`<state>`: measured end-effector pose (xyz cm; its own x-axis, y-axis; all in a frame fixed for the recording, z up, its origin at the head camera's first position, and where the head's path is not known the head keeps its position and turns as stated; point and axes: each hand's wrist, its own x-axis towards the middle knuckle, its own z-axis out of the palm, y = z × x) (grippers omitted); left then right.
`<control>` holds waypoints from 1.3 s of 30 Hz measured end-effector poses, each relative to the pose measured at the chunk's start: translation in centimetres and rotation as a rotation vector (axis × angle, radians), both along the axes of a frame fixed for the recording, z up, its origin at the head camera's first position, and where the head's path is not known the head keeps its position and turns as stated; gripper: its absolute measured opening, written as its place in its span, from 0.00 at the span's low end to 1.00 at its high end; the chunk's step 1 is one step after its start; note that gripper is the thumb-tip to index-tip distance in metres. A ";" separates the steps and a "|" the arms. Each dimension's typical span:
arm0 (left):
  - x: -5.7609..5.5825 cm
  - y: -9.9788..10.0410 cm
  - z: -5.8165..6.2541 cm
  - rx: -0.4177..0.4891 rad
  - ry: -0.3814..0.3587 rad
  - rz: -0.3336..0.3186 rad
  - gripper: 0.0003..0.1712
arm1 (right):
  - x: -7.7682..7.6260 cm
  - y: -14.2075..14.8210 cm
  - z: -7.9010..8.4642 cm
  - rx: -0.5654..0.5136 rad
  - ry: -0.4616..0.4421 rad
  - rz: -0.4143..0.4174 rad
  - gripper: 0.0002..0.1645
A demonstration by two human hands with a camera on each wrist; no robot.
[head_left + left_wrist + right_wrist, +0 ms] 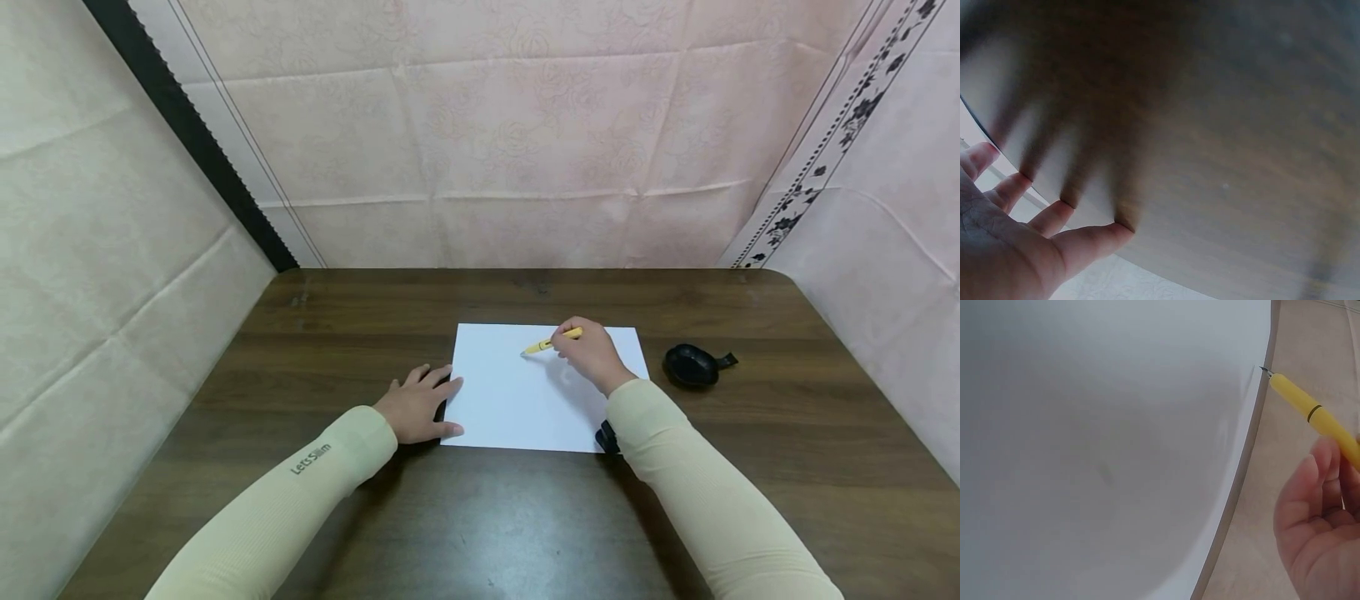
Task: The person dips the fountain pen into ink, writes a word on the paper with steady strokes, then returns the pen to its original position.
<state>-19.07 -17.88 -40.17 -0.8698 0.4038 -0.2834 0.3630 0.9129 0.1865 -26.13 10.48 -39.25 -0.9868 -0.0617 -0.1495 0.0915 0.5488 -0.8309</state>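
A blank white sheet of paper (510, 400) lies on the brown wooden table. My right hand (590, 353) pinches a yellow fountain pen (551, 342) over the sheet's upper part. In the right wrist view the pen's metal nib shows beside the paper (1116, 425), with the fingers (1325, 456) curled on the barrel; whether the nib touches the sheet I cannot tell. My left hand (416, 407) rests at the paper's left edge with fingers spread. The left wrist view shows those fingertips (1124, 228) touching down.
To the right of the sheet sits a small black oval object (692, 365) with a short tab. A small black device (607, 437) hangs beneath the right wrist, over the paper's lower right corner. Pale cloth (517, 133) hangs behind the table (360, 325) and at both sides.
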 end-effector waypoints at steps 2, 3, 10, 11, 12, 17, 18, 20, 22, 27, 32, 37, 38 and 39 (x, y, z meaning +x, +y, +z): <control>0.0 0.0 0.0 0.005 0.003 0.000 0.45 | 0.0 -0.1 0.0 0.003 0.000 0.001 0.14; 0.0 0.0 0.0 0.007 0.003 0.000 0.45 | -0.1 -0.1 0.0 0.004 -0.003 -0.001 0.14; 0.0 0.0 -0.1 0.001 0.010 -0.006 0.45 | -0.1 -0.4 0.1 0.011 -0.030 -0.003 0.14; 0.0 0.0 -0.1 0.001 0.011 -0.005 0.45 | -0.1 -0.4 0.2 0.011 -0.033 -0.005 0.14; 0.0 0.0 -0.1 0.001 0.010 -0.005 0.45 | 0.0 -0.4 0.2 0.013 -0.034 -0.005 0.14; 0.0 0.0 -0.1 0.001 0.014 -0.003 0.45 | 0.0 -0.4 0.4 0.030 -0.035 -0.003 0.14; 0.0 0.0 -0.1 0.000 0.015 -0.003 0.45 | 0.1 -0.4 0.4 0.032 -0.036 -0.004 0.14; 0.0 0.0 -0.1 0.000 0.015 -0.001 0.45 | 0.1 -0.4 0.5 0.038 -0.038 -0.006 0.14; 0.0 -0.1 -0.2 -0.001 0.014 0.000 0.45 | 0.2 -0.4 0.5 0.042 -0.038 -0.007 0.14; 0.1 -0.1 -0.3 0.000 0.017 -0.002 0.45 | 0.2 -0.3 0.6 0.063 -0.031 -0.007 0.13; 0.1 -0.1 -0.2 0.000 0.023 -0.005 0.45 | 0.2 -0.2 0.7 0.078 -0.025 -0.005 0.14; 0.1 -0.1 -0.3 0.000 0.022 -0.004 0.44 | 0.3 -0.1 0.8 0.099 -0.040 -0.019 0.14; 0.1 -0.1 -0.3 -0.002 0.022 -0.003 0.44 | 0.2 0.0 0.8 0.101 -0.045 -0.022 0.15; 0.1 0.0 -0.2 -0.003 0.021 -0.003 0.44 | 0.2 0.1 0.8 0.103 -0.048 -0.025 0.15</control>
<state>-18.97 -17.91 -40.39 -0.8741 0.4059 -0.2668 0.3699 0.9122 0.1759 -25.91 10.57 -38.47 -0.9793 -0.0194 -0.2013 0.1447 0.6283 -0.7644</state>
